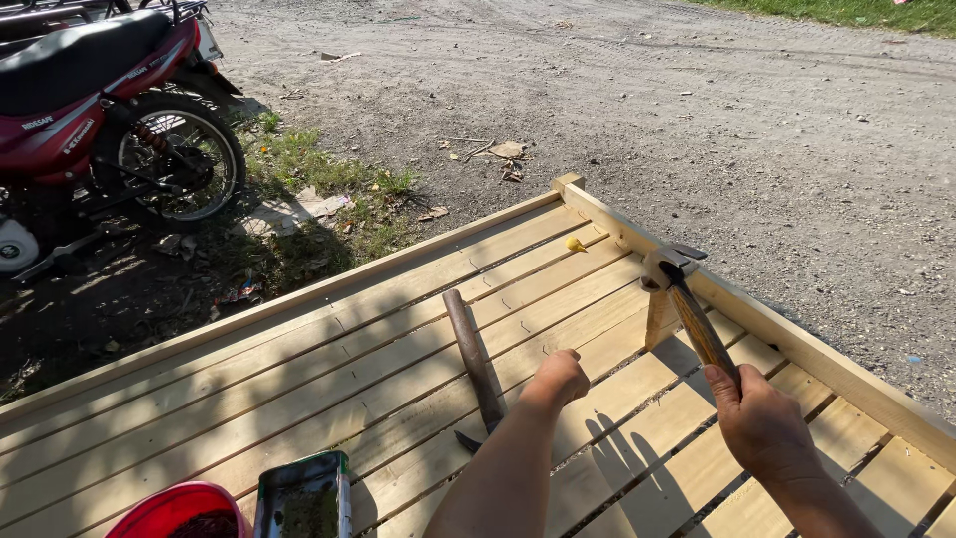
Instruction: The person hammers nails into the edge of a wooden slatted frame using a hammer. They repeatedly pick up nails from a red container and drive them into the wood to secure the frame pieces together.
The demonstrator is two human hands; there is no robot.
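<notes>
My right hand (762,423) grips the wooden handle of a claw hammer (687,299), its metal head raised beside the right rail of a slatted wooden frame (329,349). My left hand (560,377) is a closed fist resting on a slat; whether it pinches a nail I cannot tell. A second hammer (472,359) with a dark handle lies on the slats just left of that fist. A small yellow object (575,243) sits on a slat near the far corner.
A red bowl (179,510) and a rectangular metal tin (304,495) stand at the near edge. A red motorcycle (100,110) is parked at the upper left on dirt and grass. Gravel road lies beyond the frame's right rail (797,344).
</notes>
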